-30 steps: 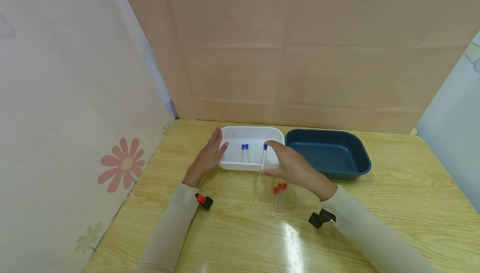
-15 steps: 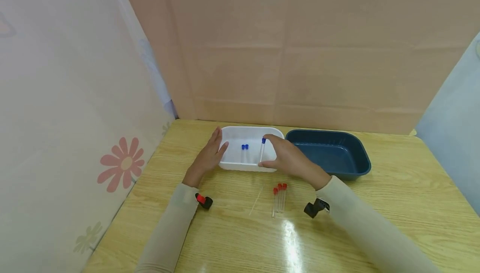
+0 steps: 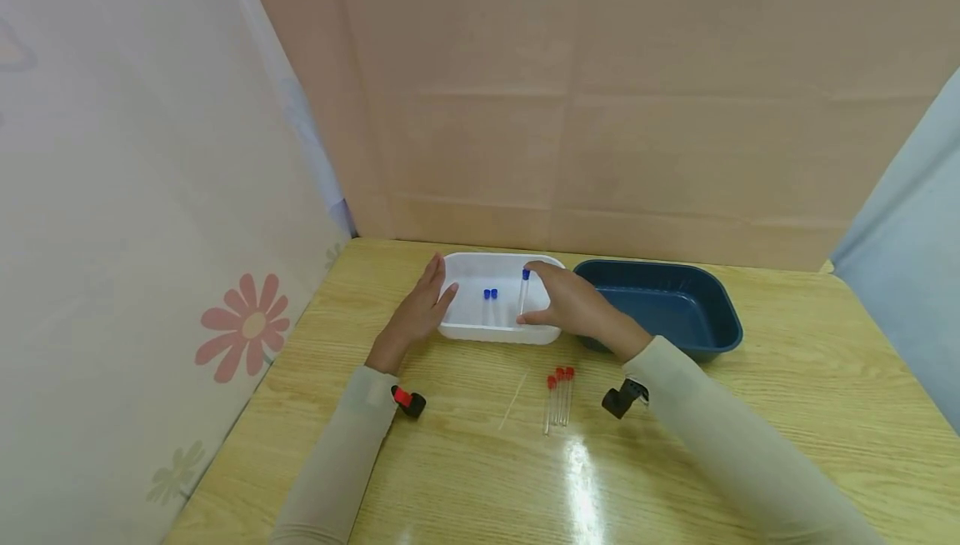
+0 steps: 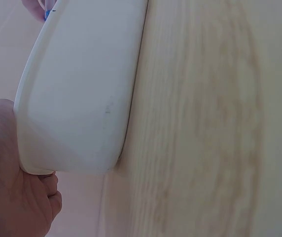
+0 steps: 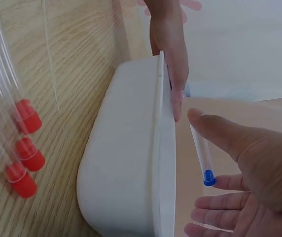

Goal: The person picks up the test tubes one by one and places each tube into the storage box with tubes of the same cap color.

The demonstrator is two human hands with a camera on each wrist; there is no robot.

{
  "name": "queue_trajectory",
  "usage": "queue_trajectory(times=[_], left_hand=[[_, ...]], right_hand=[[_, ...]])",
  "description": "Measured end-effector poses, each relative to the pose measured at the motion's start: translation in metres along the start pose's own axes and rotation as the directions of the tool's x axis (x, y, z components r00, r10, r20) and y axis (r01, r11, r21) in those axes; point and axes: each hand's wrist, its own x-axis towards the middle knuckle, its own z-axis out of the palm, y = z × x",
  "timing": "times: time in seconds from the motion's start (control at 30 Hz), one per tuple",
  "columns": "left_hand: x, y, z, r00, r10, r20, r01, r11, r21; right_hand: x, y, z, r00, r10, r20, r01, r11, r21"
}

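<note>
In the head view, my left hand grips the left end of a white plastic tray, thumb over the rim. The left wrist view shows its fingers curled against the tray's end. My right hand holds a clear test tube lengthwise over the right part of the tray. Its thumb is at the tube's lower end and the index finger at the blue cap. Two more blue-capped test tubes lie side by side inside the tray.
Three red-capped test tubes lie together on the wooden table in front of the tray. A thin pale strip lies left of them. A dark blue tray stands right of the white one, partly behind the right hand.
My right hand has moved forward and slightly left with its test tube, from the white tray's front rim to over its inside. The left hand has stayed put.
</note>
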Motion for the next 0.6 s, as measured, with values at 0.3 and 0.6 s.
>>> queue_trajectory(times=[0.3, 0.6], left_hand=[[0.001, 0.001, 0.001, 1.000, -0.005, 0.008, 0.005, 1.000, -0.013], [-0.001, 0.002, -0.002, 1.000, -0.007, 0.018, 0.008, 1.000, -0.020]], right_hand=[[0.009, 0.008, 0.004, 0.998, 0.033, 0.044, -0.032, 0.999, -0.026], [0.020, 0.009, 0.011, 0.996, 0.036, 0.085, -0.033, 0.999, -0.035]])
